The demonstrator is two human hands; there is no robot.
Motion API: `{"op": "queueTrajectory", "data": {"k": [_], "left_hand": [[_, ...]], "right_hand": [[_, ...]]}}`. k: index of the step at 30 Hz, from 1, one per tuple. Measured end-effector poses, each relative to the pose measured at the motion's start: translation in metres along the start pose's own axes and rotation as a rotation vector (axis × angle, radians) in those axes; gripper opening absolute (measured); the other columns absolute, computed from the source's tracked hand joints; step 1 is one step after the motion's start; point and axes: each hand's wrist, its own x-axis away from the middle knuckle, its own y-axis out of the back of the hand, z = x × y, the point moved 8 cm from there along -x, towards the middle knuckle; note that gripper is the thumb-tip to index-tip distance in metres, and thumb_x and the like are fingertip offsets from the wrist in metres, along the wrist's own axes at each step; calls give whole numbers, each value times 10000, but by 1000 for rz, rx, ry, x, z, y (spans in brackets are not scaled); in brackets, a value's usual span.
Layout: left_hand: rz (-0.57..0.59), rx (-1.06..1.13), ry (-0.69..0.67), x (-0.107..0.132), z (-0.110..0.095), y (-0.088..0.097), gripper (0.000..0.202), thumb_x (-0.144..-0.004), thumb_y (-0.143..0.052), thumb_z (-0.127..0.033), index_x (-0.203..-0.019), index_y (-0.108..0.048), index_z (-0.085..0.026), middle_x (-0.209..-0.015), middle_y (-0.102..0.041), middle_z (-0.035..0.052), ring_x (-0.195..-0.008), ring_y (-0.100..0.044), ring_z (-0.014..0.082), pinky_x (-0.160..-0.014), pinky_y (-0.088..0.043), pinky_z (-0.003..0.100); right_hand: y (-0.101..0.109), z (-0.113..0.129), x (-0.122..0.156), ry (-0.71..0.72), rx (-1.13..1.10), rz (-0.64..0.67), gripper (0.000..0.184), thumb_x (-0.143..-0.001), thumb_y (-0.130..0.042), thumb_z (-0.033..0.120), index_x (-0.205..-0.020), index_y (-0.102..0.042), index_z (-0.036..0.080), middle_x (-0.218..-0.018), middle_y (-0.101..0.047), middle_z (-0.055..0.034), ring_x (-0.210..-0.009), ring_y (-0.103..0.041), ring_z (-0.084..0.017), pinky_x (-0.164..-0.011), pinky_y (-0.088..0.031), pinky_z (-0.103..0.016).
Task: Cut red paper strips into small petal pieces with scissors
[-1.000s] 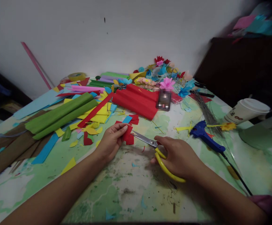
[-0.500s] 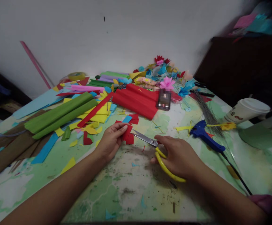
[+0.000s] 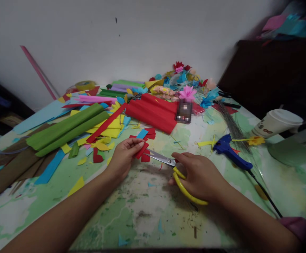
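Note:
Pinched in the fingers of my left hand (image 3: 125,156) is a small piece of red crepe paper (image 3: 142,150). My right hand (image 3: 199,175) grips yellow-handled scissors (image 3: 187,193), their blades slightly apart and pointing left. The blade tips reach the lower right edge of the red piece. More red pieces (image 3: 151,134) and a blue strip (image 3: 142,134) lie on the table just behind my left fingers. A large folded sheet of red crepe paper (image 3: 151,114) lies farther back.
Green crepe paper (image 3: 68,130) and coloured scraps cover the left. A blue glue gun (image 3: 230,153) with a cord, thin wires (image 3: 229,119) and a lidded paper cup (image 3: 278,123) are at the right. Paper flowers (image 3: 187,93) pile up at the back.
The scissor blades have come to the red piece's edge and parted a little around it. The piece has tilted in my left fingers. The view has shifted slightly.

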Motion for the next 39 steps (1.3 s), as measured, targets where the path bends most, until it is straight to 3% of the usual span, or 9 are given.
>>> {"op": "queueTrajectory", "data": {"k": [11,24,30,39], "left_hand": [[-20,-176,-71,4,-7,2,276,-601,-813,-291,-773,-654,-145,-647,-687,-10,-581,-612,79,-587,-471,172],[-80,-276,-67,8,-10,2,222,-658,-762,-284,-778,-630,-151,-589,-680,-21,-520,-599,82,-524,-434,167],[-52,-326,-32,12,-4,0,257,-678,-745,-338,-806,-616,-157,-589,-678,-10,-522,-606,108,-532,-446,199],[6,-333,2,13,2,-4,258,-663,-753,-341,-777,-613,-158,-620,-706,29,-547,-643,152,-538,-456,234]], "right_hand": [[-3,5,-1,47,-12,19,642,-757,-608,539,-1281,-523,179,-1061,-624,-120,-978,-582,-270,-818,-434,-372],[-4,7,1,76,87,-5,589,-778,-577,459,-1288,-506,172,-1010,-615,-128,-954,-559,-268,-788,-429,-367],[-8,9,1,88,126,6,585,-784,-566,418,-1318,-481,195,-991,-610,-113,-889,-556,-246,-715,-406,-338],[-14,15,0,128,98,50,617,-797,-559,518,-1311,-491,184,-966,-615,-121,-883,-562,-253,-723,-408,-342]]}}
